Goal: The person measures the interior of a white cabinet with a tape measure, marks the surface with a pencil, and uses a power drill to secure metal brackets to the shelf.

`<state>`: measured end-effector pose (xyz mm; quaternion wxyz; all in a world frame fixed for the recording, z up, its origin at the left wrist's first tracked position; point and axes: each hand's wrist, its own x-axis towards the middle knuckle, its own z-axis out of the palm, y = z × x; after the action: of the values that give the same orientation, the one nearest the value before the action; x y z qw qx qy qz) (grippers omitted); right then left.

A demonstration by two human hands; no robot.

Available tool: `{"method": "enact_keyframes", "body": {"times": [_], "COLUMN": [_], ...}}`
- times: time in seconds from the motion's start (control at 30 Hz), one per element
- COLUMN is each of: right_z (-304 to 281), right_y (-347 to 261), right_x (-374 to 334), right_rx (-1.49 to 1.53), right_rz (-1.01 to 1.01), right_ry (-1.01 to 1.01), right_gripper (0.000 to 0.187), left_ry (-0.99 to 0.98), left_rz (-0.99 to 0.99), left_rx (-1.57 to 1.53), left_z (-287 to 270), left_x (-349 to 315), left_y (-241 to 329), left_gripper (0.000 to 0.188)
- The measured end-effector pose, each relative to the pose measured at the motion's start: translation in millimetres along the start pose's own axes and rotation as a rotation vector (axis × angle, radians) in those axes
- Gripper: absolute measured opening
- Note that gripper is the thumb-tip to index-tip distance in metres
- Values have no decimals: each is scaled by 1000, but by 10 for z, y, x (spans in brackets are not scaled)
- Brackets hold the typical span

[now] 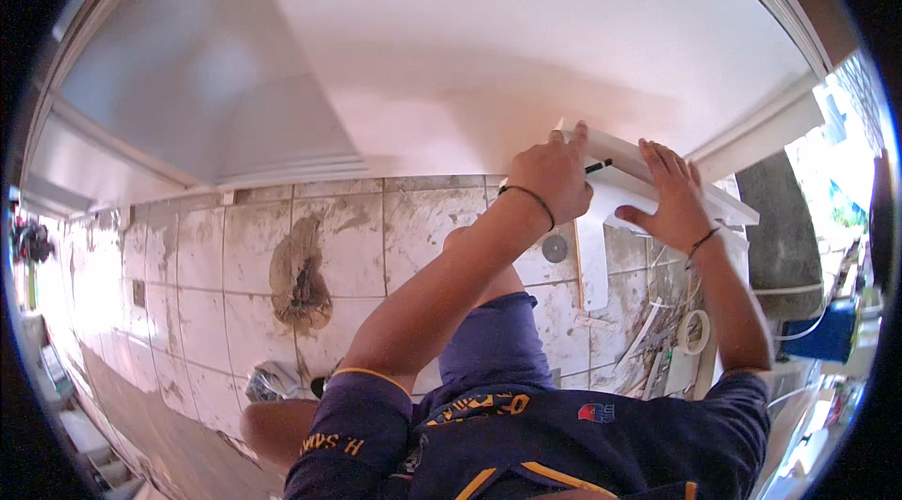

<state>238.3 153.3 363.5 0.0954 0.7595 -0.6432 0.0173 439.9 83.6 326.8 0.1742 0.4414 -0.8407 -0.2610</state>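
Observation:
A long white strip (pixel 615 145) lies slantwise along the lower edge of a large white panel (pixel 526 21). At its left end is my left hand (pixel 552 179), index finger stretched out along the strip. A black pen-like stick (pixel 598 165) juts out from between that hand's thumb and fingers; the rest of it is hidden. My right hand (pixel 675 197) rests on the strip farther right, fingers spread and thumb apart, with nothing held in it. Below the strip, a narrow white piece (pixel 592 265) stretches down over the floor between my arms.
Mud-stained white tiles (pixel 254 246) cover the floor. A grey disc (pixel 555 248) lies near my knee. Thin offcuts (pixel 644 335) and a white ring-shaped roll (pixel 693 331) are at the right, with a blue container (pixel 817 335) beyond. Clear plastic (pixel 272 380) lies at lower left.

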Motion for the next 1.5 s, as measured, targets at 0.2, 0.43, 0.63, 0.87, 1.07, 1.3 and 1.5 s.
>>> {"method": "enact_keyframes", "body": {"times": [0.2, 0.43, 0.63, 0.87, 1.07, 1.3, 1.5], "right_z": [367, 442, 630, 697, 782, 863, 843], "right_y": [127, 252, 717, 771, 657, 624, 470], "right_x": [283, 524, 837, 1098, 1140, 1158, 1111], "right_rx": [-31, -37, -91, -126, -38, -106, -162], "right_rz": [37, -143, -221, -285, -266, -208, -141], "right_ry": [158, 248, 269, 328, 376, 457, 496], "right_gripper": [70, 58, 62, 67, 67, 62, 62], "left_ry": [18, 138, 305, 290, 383, 509, 590], "left_rz": [15, -49, -57, -237, -534, -690, -833], "left_rx": [-69, -217, -447, -504, -695, -995, -943], "left_z": [15, -14, -45, -22, 69, 466, 372], "left_x": [273, 20, -317, -1224, -2151, -2985, -3346], "left_y": [-158, -234, -414, -913, -1211, -1452, -1438], "left_gripper": [55, 76, 75, 68, 60, 49, 45]}}
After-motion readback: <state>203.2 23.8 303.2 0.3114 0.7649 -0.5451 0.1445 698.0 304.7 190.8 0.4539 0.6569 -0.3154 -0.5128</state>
